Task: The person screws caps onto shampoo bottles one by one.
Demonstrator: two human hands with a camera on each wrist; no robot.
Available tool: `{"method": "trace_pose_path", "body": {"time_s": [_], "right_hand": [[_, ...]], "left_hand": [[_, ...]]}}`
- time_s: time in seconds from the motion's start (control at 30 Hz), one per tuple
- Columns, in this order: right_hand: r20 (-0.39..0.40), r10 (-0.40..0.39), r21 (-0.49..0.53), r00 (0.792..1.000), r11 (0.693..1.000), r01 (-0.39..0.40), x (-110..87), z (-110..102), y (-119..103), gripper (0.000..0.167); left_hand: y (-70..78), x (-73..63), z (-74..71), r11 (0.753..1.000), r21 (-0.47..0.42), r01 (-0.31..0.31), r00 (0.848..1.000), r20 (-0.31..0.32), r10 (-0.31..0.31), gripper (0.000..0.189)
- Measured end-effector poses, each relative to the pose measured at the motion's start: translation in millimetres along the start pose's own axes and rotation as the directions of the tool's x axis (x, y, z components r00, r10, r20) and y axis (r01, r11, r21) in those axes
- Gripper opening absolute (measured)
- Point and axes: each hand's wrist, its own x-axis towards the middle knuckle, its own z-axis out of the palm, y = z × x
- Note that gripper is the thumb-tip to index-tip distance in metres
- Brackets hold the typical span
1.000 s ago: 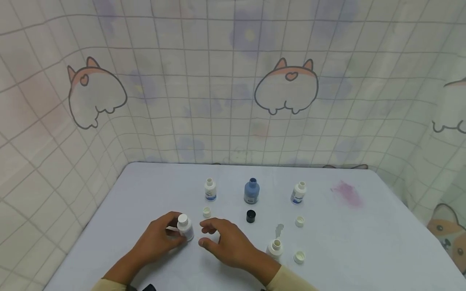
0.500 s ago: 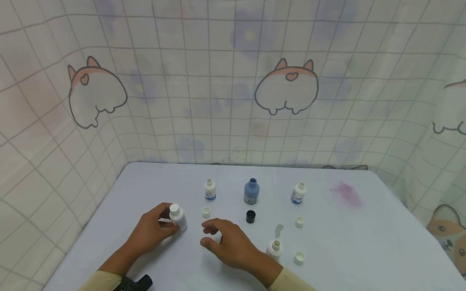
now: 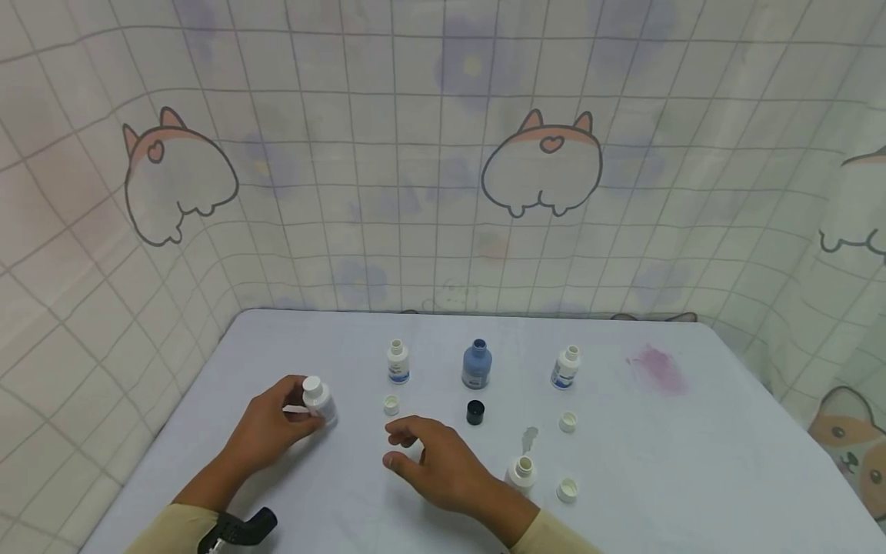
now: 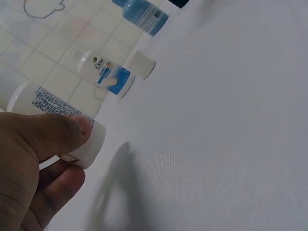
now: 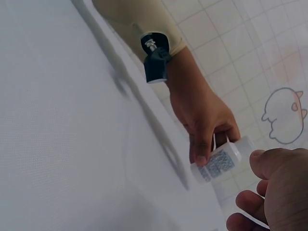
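Note:
My left hand point(image 3: 266, 427) holds a small white bottle point(image 3: 321, 404) between thumb and fingers, with a white cap on it. In the left wrist view the thumb presses the printed label of this white bottle point(image 4: 94, 144), and a shadow falls on the table beside it. The right wrist view shows the bottle point(image 5: 219, 163) tilted in the left hand's fingers. My right hand point(image 3: 443, 469) hovers over the table's middle, fingers loosely bent and holding nothing. A white screw cap point(image 3: 391, 405) lies beyond it, a black cap point(image 3: 474, 413) to the right.
Uncapped bottles stand at the back: white point(image 3: 398, 363), blue point(image 3: 477, 367) and another white bottle point(image 3: 565, 369). A further open white bottle point(image 3: 521, 475) stands behind my right forearm. White caps point(image 3: 567, 422) lie at right. A pink stain point(image 3: 661, 369) marks the white table point(image 3: 692, 462).
My left hand has moved left and farther back with the white bottle in its grip. The right hand has stayed almost still.

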Motion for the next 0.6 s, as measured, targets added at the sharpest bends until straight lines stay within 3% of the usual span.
{"method": "trace_pose_path", "body": {"time_s": [0.17,0.6], "right_hand": [[-0.003,0.005,0.002,1.0,1.0,-0.005,-0.6,0,0,0.04],[-0.015,-0.004,-0.001,1.0,1.0,0.004,-1.1,0,3,0.041]], "left_hand": [[-4.7,3.4,-7.0,1.0,0.028,-0.005,1.0,-0.009,0.005,0.059],[-13.0,7.4,-19.7,0.994,0.099,0.055,0.998,-0.022,-0.053,0.062]]}}
